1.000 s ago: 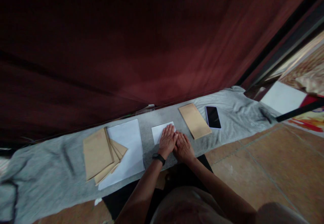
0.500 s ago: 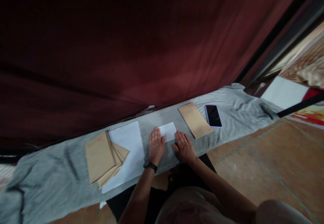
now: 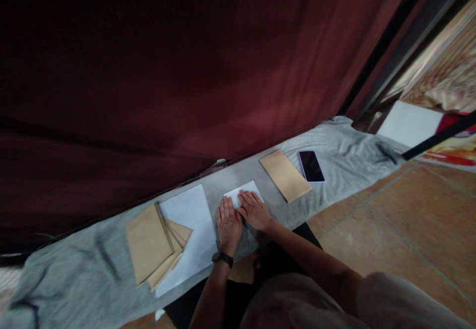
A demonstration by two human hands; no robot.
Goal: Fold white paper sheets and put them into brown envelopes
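A small folded white sheet of paper (image 3: pixel 252 187) lies on the grey cloth in front of me, partly covered by my fingers. My left hand (image 3: pixel 228 224) rests flat on its left end, fingers stretched out. Across its middle lies my right hand (image 3: pixel 254 210), also flat with extended fingers, its thumb near the left hand. To the right is a brown envelope (image 3: pixel 285 175). On the left, several brown envelopes (image 3: pixel 148 240) are fanned out, overlapping a stack of white paper (image 3: pixel 199 230).
A phone (image 3: pixel 311 166) with a dark screen lies right of the single envelope. The narrow bench is draped in grey cloth (image 3: pixel 85 264). A dark red curtain (image 3: pixel 223 96) hangs along its far side. Tiled floor (image 3: pixel 379 220) shows at the right.
My right hand has moved left from the paper's right edge onto its middle, close to my left hand. My left hand stays on the left end. The view has shifted slightly.
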